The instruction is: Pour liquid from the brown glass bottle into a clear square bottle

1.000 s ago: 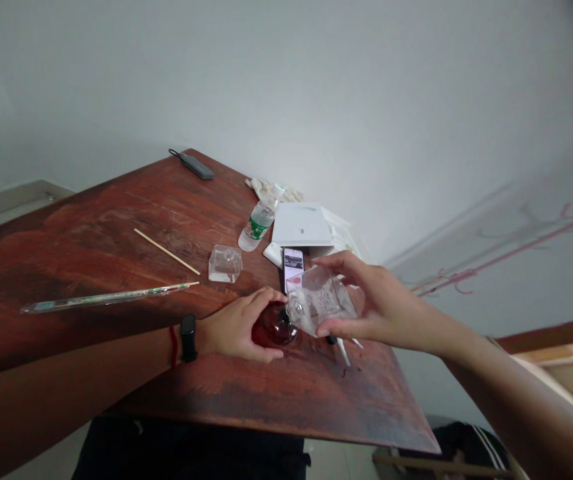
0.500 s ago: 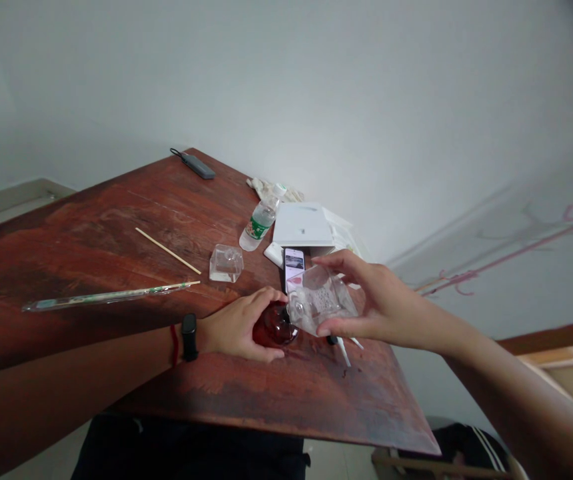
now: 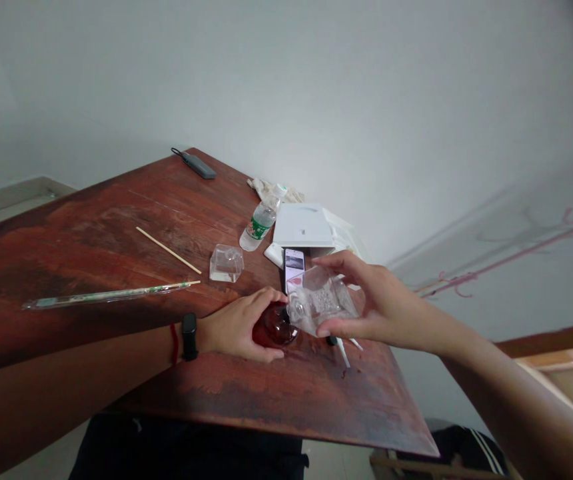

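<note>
My left hand (image 3: pixel 239 327), with a black band on its wrist, curls round the side of a reddish-brown glossy round bottle (image 3: pixel 282 325) standing on the table. My right hand (image 3: pixel 366 300) grips a clear square-sided container (image 3: pixel 319 300) between thumb and fingers. That container is tipped to the left, its narrow end at the bottle's top. Where the two meet, the bottle's mouth is hidden, and I cannot tell whether anything flows. A second clear container (image 3: pixel 226 263) sits on the table beyond my left hand.
Left of my hands lie a thin wooden stick (image 3: pixel 168 250) and a wrapped stick (image 3: pixel 116 295). Farther back are a water bottle (image 3: pixel 259 225), a white box (image 3: pixel 302 225), a lit phone (image 3: pixel 294 267) and a grey device (image 3: pixel 199 166). A white-tipped dropper-like piece (image 3: pixel 342 352) lies at right.
Almost nothing differs. Both hands keep their grips and the clear container stays tilted at the brown bottle; the view has shifted very slightly.
</note>
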{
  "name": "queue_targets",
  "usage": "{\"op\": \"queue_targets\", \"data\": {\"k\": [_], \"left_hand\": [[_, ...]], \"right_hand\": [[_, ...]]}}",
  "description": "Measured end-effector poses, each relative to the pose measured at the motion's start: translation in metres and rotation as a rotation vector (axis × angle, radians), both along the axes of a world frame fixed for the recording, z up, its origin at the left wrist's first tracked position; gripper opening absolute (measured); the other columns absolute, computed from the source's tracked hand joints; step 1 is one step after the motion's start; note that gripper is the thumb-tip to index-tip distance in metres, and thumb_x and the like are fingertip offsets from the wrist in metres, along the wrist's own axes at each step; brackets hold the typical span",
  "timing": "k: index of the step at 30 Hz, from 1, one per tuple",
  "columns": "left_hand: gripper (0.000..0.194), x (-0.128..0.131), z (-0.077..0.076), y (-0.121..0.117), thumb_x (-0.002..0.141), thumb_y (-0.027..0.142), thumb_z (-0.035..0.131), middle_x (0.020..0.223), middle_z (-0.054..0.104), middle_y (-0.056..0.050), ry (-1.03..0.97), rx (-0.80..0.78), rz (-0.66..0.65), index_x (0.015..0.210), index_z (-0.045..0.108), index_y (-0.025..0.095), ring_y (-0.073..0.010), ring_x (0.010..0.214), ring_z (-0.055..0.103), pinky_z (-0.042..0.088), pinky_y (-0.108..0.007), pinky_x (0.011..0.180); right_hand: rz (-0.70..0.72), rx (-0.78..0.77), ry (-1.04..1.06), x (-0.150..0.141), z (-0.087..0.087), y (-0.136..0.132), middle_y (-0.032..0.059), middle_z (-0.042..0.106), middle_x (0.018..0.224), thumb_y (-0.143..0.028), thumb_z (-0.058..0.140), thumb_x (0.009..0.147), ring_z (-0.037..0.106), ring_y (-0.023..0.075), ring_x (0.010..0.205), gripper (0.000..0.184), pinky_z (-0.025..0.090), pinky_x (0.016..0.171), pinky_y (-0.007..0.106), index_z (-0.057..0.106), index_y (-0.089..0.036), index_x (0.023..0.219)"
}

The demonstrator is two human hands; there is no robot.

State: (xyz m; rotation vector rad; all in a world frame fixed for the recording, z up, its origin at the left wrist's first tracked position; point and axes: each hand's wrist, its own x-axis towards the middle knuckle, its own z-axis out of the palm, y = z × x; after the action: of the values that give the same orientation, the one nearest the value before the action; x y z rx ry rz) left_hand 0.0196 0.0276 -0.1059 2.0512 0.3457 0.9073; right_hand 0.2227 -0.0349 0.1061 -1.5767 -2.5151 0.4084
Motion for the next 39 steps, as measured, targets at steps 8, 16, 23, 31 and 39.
{"op": "queue_targets", "data": {"k": [8, 16, 23, 31, 39], "left_hand": [[0.077, 0.000, -0.001, 0.001, 0.073, 0.043, 0.093, 0.138, 0.064, -0.013, 0.004, 0.005, -0.005, 0.133, 0.049, 0.022, -0.0343, 0.127, 0.067, 0.051, -0.049, 0.116], [0.079, 0.000, -0.001, 0.002, 0.072, 0.045, 0.093, 0.139, 0.064, -0.013, 0.000, -0.003, -0.004, 0.134, 0.049, 0.023, -0.0347, 0.127, 0.067, 0.051, -0.049, 0.116], [0.077, 0.000, -0.001, 0.002, 0.073, 0.042, 0.092, 0.138, 0.064, -0.013, 0.004, 0.001, -0.014, 0.134, 0.049, 0.022, -0.0342, 0.127, 0.067, 0.051, -0.048, 0.115], [0.079, -0.001, 0.002, 0.002, 0.073, 0.044, 0.092, 0.137, 0.065, -0.013, 0.029, -0.002, -0.009, 0.136, 0.049, 0.023, -0.0341, 0.125, 0.068, 0.051, -0.047, 0.115], [0.076, -0.001, 0.003, -0.001, 0.074, 0.040, 0.091, 0.133, 0.068, -0.011, 0.028, -0.016, -0.006, 0.135, 0.049, 0.023, -0.0340, 0.122, 0.070, 0.052, -0.047, 0.113]], "right_hand": [[0.010, 0.018, -0.012, 0.000, 0.001, 0.000, 0.0132, 0.076, 0.130, -0.063, 0.088, 0.078, 0.074, 0.0327, 0.115, 0.077, 0.060, 0.092, 0.042, 0.058, -0.023, 0.138], [0.007, 0.027, -0.006, 0.000, 0.000, 0.000, 0.0131, 0.076, 0.130, -0.061, 0.087, 0.079, 0.074, 0.0332, 0.114, 0.073, 0.060, 0.091, 0.043, 0.058, -0.025, 0.136], [0.007, 0.025, -0.004, 0.000, -0.001, -0.001, 0.0115, 0.077, 0.125, -0.061, 0.087, 0.080, 0.075, 0.0307, 0.108, 0.073, 0.060, 0.089, 0.042, 0.058, -0.024, 0.136], [-0.054, -0.006, 0.038, 0.009, -0.007, -0.005, 0.0119, 0.075, 0.126, -0.061, 0.087, 0.080, 0.073, 0.0326, 0.111, 0.068, 0.060, 0.091, 0.045, 0.058, -0.026, 0.131], [-0.101, -0.024, 0.129, 0.021, -0.018, -0.009, 0.0115, 0.071, 0.129, -0.058, 0.089, 0.079, 0.071, 0.0316, 0.113, 0.071, 0.061, 0.097, 0.048, 0.056, -0.028, 0.134]]}}
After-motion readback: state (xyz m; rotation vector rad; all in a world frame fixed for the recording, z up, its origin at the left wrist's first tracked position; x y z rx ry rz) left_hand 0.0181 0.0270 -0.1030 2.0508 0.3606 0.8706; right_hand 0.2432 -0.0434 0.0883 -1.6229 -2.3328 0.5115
